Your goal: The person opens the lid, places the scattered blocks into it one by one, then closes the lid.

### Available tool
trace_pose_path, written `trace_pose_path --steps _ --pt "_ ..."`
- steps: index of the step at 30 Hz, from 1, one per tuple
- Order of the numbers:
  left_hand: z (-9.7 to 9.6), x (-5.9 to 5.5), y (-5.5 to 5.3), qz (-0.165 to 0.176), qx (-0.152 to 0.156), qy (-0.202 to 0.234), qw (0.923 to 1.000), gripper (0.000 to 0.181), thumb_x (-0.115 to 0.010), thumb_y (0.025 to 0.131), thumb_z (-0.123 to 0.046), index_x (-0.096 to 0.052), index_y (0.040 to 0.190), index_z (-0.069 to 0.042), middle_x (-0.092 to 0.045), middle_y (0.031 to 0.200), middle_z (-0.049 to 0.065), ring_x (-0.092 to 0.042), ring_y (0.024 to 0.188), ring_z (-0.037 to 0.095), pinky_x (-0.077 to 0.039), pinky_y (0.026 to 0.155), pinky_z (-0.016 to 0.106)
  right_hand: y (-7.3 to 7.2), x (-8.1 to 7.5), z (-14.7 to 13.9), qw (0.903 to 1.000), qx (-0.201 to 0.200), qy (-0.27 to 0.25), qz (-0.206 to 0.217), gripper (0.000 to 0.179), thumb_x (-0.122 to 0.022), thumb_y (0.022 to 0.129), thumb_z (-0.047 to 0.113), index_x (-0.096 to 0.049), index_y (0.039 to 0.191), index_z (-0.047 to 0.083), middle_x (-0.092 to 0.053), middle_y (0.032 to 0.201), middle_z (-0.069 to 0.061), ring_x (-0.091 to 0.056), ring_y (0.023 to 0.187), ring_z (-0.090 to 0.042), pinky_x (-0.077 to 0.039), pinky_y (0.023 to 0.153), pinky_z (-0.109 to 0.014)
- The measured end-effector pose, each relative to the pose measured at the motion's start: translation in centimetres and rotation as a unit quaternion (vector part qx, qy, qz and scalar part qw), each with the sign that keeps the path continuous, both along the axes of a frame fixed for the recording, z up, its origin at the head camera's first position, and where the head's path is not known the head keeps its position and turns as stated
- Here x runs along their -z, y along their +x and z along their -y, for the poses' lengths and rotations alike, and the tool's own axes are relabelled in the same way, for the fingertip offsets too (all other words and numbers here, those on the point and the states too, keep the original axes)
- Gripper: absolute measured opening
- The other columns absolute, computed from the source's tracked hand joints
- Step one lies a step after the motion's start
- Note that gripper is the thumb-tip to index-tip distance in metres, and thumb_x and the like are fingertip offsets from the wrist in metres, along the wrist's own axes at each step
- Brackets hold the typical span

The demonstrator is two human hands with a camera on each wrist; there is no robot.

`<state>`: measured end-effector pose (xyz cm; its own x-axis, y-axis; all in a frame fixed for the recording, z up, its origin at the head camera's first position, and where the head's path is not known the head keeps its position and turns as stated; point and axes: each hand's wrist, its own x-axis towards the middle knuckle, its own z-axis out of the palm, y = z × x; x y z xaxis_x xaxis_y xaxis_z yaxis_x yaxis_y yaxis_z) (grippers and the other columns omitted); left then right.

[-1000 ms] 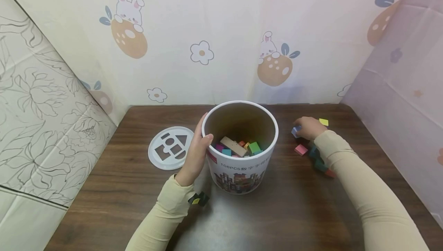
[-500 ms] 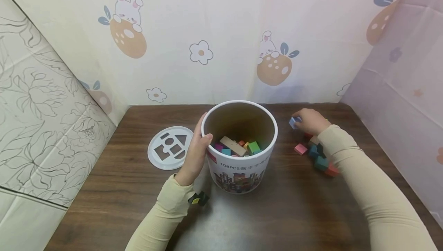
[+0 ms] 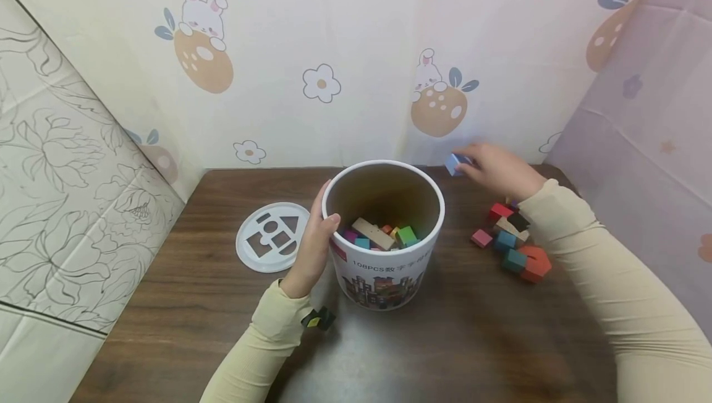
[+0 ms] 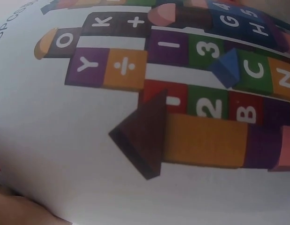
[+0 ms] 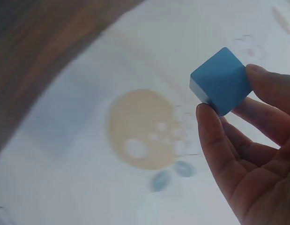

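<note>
Pinched between thumb and fingertips of the right hand (image 3: 497, 170), a small blue wooden cube (image 5: 220, 80) hangs just beyond the rim of the white cardboard toy bucket (image 3: 384, 279), which the left hand (image 3: 313, 243) grips steady, so the carry seems nearly complete and calls for release over the opening.

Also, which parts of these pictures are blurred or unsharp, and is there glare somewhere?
Head view: the right hand with the small blue cube is motion-blurred; a pale sheen lies on the dark wooden table in front of the white round bucket. Right wrist view: cube sharp, wallpaper behind soft. Left wrist view: the bucket's print fills the frame, slightly soft.
</note>
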<state>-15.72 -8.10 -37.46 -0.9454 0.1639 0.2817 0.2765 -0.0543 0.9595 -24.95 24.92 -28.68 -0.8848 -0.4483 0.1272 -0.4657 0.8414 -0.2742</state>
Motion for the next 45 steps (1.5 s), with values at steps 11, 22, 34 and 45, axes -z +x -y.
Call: trace_pose_path --steps 11,22,34,45 --pt "0.0 0.3 -0.2 -0.002 0.003 0.016 0.9999 0.073 -0.041 0.091 -0.029 -0.015 0.157 -0.015 -0.023 0.161 0.007 -0.024 0.146 0.029 -0.018 0.119 0.058 3.6 -4.8 4.0 0.9954 -0.051 -0.047 -0.066 0.049 -0.071 0.088 0.015 -0.059 0.135 0.007 -0.064 0.117 -0.015 -0.063 0.096 -0.026 -0.058 0.08 -0.045" --pt "-0.1 0.4 -0.1 -0.003 -0.001 0.011 0.9999 0.073 -0.042 0.09 -0.032 -0.016 0.157 -0.017 -0.024 0.16 0.006 -0.025 0.145 0.029 -0.02 0.118 0.058 5.5 -4.4 8.5 0.9777 -0.202 -0.014 -0.057 0.041 -0.073 0.086 0.011 -0.065 0.124 0.002 -0.068 0.113 -0.012 -0.065 0.094 -0.022 -0.057 0.084 -0.041" --pt "0.0 0.5 -0.1 -0.001 0.007 0.012 0.9999 0.071 -0.039 0.092 -0.029 -0.013 0.157 -0.016 -0.022 0.16 0.003 -0.025 0.145 0.027 -0.022 0.118 0.057 6.7 -2.8 11.6 0.9709 -0.231 0.062 0.014 0.042 -0.073 0.087 0.022 -0.066 0.125 0.006 -0.068 0.115 -0.005 -0.064 0.102 -0.017 -0.055 0.093 -0.036" --pt "-0.1 0.2 0.1 -0.003 0.007 0.016 0.9998 0.07 -0.039 0.093 -0.028 -0.014 0.157 -0.016 -0.023 0.16 0.003 -0.026 0.145 0.027 -0.022 0.118 0.057 6.6 -2.3 11.6 0.9698 -0.231 0.078 0.014 0.044 -0.074 0.086 0.028 -0.066 0.125 0.009 -0.069 0.118 -0.004 -0.064 0.109 -0.019 -0.053 0.097 -0.039"
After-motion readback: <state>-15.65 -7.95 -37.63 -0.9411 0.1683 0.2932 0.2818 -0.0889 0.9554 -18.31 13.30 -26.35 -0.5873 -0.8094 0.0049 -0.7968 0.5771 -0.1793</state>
